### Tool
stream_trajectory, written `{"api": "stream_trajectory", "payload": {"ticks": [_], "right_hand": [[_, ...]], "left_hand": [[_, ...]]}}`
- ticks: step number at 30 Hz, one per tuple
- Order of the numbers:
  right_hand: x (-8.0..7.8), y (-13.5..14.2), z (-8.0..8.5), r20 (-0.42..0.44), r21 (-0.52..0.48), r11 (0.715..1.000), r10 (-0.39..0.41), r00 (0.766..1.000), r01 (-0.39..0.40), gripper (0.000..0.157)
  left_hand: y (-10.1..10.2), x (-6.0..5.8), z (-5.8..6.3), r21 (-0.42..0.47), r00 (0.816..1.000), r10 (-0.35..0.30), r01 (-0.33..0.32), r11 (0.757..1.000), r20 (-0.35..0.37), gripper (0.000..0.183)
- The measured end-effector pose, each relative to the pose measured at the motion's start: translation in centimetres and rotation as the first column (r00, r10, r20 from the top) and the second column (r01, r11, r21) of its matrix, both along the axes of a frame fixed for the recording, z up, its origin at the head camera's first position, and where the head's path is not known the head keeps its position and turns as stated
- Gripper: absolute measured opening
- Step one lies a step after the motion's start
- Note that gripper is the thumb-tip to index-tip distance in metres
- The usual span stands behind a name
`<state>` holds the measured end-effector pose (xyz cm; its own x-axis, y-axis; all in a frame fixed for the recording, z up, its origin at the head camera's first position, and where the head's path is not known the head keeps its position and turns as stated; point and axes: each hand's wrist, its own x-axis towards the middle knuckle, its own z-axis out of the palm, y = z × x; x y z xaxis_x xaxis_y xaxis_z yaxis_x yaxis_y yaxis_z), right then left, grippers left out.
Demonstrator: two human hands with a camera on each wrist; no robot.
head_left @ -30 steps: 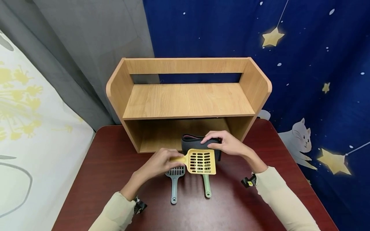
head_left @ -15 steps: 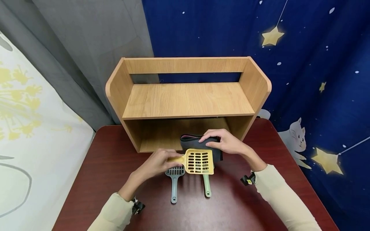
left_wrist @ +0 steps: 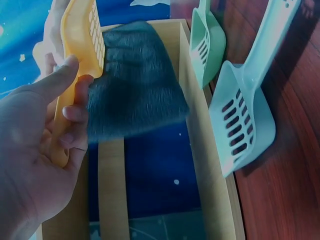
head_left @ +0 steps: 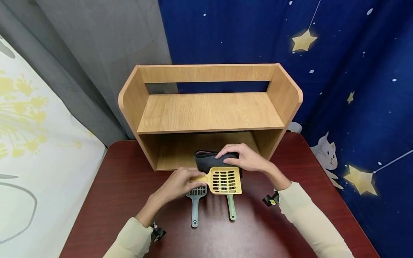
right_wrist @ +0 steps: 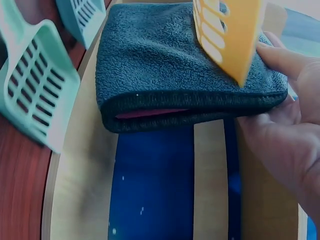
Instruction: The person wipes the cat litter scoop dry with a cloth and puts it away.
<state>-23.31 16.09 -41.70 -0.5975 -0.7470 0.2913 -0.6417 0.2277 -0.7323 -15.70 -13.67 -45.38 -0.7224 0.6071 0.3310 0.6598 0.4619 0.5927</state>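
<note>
One yellow scoop [head_left: 224,180], one blue scoop [head_left: 195,206] and one green scoop [head_left: 231,208] made three. One left hand [head_left: 179,182] and one right hand [head_left: 246,158] made two. There was one cloth [head_left: 207,162], one shelf [head_left: 209,111] and one table [head_left: 258,231].

head view | green scoop [head_left: 231,209], dark cloth [head_left: 205,163]: partly behind yellow scoop [head_left: 227,181]

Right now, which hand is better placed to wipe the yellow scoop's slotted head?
Right, I'd say. The right hand holds the folded dark cloth close to the yellow scoop, while the left hand is occupied gripping that scoop's handle.
</note>
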Motion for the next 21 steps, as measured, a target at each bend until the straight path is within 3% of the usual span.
{"api": "stream_trajectory", "payload": {"ticks": [7,11,16,21], "right_hand": [[0.7,2.9,0.1,0.038,0.031,0.995,-0.097,0.995,0.095,0.026],[1.4,4.1,0.1,0.095,0.018,0.977,-0.212,0.973,0.211,0.026],[2.4,4.5,-0.5,0.292,-0.059,0.936,-0.318,0.902,0.348,0.031],[3.3,3.8,-1.1,0.542,-0.241,0.864,-0.258,0.799,0.442,0.037]], "left_hand": [[-1.2,0.3,-0.1,0.002,0.998,0.056,-0.056,0.998,0.037,0.028],[-1.4,0.4,-0.2,0.001,0.995,0.095,-0.095,0.995,0.015,0.026],[-1.5,0.3,-0.6,0.015,0.988,0.150,-0.149,0.989,-0.044,0.027],[-1.4,0.2,-1.0,0.067,0.978,0.189,-0.184,0.981,-0.082,0.027]]}}
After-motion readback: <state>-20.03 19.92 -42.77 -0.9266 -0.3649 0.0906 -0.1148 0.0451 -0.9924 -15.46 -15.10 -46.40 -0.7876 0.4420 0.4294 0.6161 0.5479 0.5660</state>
